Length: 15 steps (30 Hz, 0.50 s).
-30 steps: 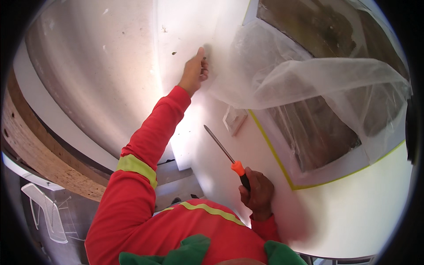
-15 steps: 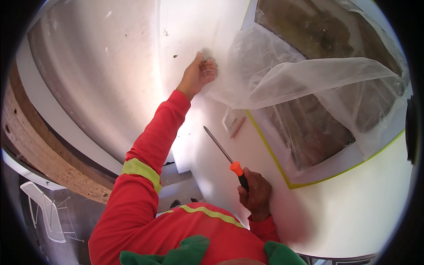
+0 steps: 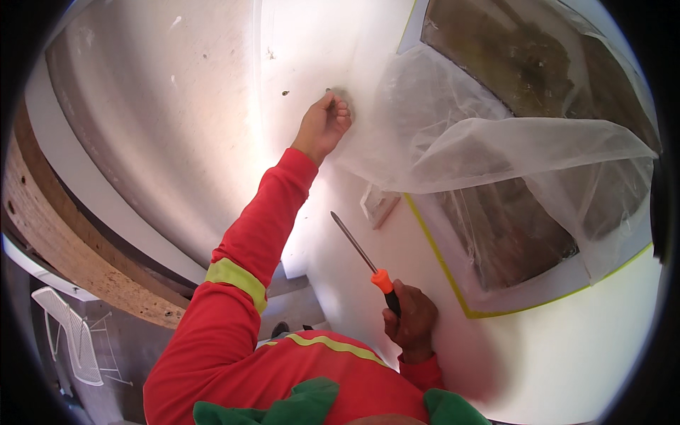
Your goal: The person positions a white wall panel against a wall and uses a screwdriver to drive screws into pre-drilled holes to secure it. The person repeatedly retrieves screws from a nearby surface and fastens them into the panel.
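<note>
My left hand (image 3: 324,126) reaches up to the white wall (image 3: 368,283), its fingers curled together against or very near the surface. A small dark bit shows at the thumb tip; whatever the fingers pinch, if anything, is too small to tell. Lower and to the right, my right hand (image 3: 414,319) is wrapped round the black and orange handle of a screwdriver (image 3: 356,244). Its long metal shaft slants up and to the left, the tip apart from my left hand. Left of my left hand, a small dark hole or plug (image 3: 285,93) marks the wall.
Thin clear plastic sheeting (image 3: 489,152) hangs loosely over a dark brown panel (image 3: 524,234) edged with yellow tape (image 3: 439,262). A small white box-like fitting (image 3: 379,205) juts out beside it. Far left are a curved wooden beam (image 3: 78,234) and a white wire chair (image 3: 71,336).
My left hand has its fingers curled more tightly and sits slightly lower in view. The wall, sheeting and screwdriver have shifted slightly down and right in view. My right hand keeps its grip.
</note>
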Each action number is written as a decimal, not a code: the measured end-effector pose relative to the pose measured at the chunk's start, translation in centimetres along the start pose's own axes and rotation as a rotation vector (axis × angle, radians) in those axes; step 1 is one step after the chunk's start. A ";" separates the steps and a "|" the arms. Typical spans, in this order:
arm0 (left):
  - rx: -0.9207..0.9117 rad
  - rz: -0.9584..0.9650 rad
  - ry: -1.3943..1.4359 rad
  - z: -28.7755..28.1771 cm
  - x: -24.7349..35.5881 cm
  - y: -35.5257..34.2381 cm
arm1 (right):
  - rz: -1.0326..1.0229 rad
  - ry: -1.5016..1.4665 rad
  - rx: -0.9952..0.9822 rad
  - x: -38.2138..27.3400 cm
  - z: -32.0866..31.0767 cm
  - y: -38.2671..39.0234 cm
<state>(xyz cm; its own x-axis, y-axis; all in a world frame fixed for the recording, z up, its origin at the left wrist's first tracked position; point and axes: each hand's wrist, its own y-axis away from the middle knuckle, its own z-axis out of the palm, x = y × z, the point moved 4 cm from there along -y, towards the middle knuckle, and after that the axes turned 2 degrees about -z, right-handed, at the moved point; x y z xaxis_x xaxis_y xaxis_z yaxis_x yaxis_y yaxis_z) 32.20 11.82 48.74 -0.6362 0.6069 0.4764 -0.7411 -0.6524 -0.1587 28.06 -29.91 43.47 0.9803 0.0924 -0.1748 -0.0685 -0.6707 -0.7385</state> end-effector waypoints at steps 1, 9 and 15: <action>0.003 -0.012 0.012 0.0 0.0 0.1 | -0.008 0.005 -0.002 -0.2 0.0 0.0; -0.029 0.031 -0.202 -0.8 -0.6 0.8 | -0.014 0.009 0.019 -0.1 0.1 0.2; 0.155 -0.019 -0.736 -0.9 2.2 1.6 | -0.027 0.006 0.017 -0.3 -0.2 -0.2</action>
<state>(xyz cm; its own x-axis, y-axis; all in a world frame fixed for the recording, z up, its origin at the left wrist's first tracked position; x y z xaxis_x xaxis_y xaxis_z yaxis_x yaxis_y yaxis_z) 29.44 12.47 48.77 -0.2755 0.1944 0.9415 -0.6774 -0.7342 -0.0466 27.83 -29.91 43.82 0.9829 0.1058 -0.1509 -0.0452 -0.6557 -0.7537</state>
